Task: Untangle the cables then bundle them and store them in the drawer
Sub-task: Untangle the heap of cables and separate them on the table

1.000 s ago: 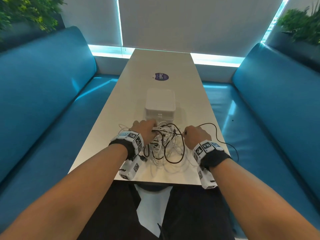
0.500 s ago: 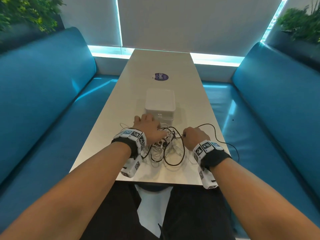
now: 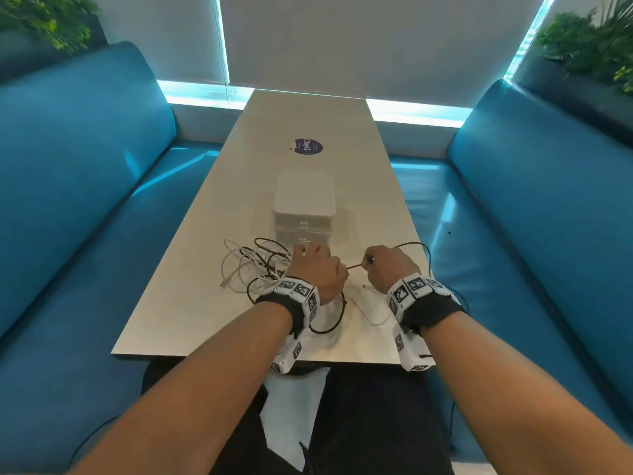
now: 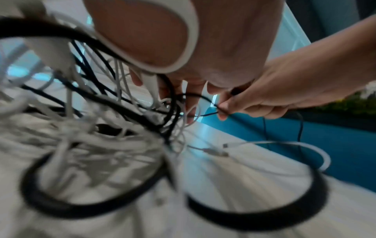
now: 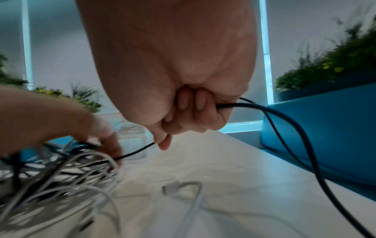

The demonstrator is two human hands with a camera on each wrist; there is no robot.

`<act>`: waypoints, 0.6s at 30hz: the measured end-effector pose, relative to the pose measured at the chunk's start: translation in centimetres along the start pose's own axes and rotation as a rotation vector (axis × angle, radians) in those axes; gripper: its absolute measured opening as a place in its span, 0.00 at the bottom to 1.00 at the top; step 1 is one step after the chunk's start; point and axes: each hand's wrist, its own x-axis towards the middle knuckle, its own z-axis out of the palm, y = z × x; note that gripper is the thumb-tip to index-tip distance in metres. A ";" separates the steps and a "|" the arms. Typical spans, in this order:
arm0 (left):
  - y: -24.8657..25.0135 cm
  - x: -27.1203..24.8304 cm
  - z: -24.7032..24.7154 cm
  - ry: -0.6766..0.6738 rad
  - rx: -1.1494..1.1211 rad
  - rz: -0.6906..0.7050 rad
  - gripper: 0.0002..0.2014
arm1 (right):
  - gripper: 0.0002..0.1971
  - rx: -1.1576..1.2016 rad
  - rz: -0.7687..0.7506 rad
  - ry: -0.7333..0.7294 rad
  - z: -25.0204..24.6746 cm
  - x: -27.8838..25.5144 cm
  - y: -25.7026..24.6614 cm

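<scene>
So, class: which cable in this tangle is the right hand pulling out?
The thin black cable: pinched in the right hand, stretched straight from the tangle; the others lie slack.

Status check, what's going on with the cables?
Left hand grips tangle. Right hand pinches black cable, taut between hands. Drawer box shut.

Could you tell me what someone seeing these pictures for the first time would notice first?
Most striking is the tangle of black and white cables on the near end of the table, with the left hand gripping it. The right hand beside it pinches one black cable, stretched taut between the hands. Just beyond them stands a small white drawer box, flanked by blue benches.
</scene>
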 end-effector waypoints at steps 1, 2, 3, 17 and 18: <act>-0.4 0.0 0.1 -0.004 0.043 -0.003 0.27 | 0.08 0.015 0.019 0.012 -0.2 0.1 0.3; -0.7 0.0 0.2 -0.003 0.080 -0.001 0.27 | 0.08 0.027 0.030 0.018 -0.4 0.2 0.6; -1.0 0.1 0.2 0.006 0.105 0.001 0.25 | 0.09 0.038 0.035 0.025 -0.6 0.3 0.8; -1.8 -0.6 0.2 0.072 0.215 0.034 0.18 | 0.14 0.016 -0.164 -0.051 1.4 0.3 -2.0; -1.9 -0.7 0.2 0.075 0.211 0.042 0.18 | 0.12 0.007 -0.211 -0.074 1.6 0.3 -2.5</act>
